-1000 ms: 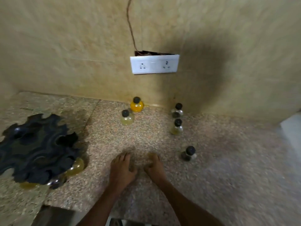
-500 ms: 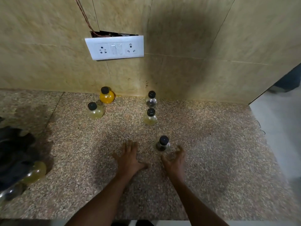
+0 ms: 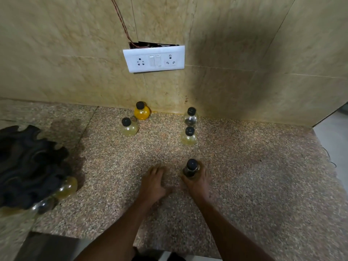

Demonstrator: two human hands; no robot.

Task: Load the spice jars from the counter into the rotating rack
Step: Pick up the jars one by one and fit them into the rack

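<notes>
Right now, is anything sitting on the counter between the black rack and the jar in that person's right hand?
Only the left hand, flat on the counter. Otherwise the head view shows bare stone between the rack and the held jar.

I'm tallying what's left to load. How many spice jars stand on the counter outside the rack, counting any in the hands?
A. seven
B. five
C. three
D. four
B: four jars stand free near the wall, orange, pale, clear, yellowish, plus one dark jar in the right hand.
</notes>
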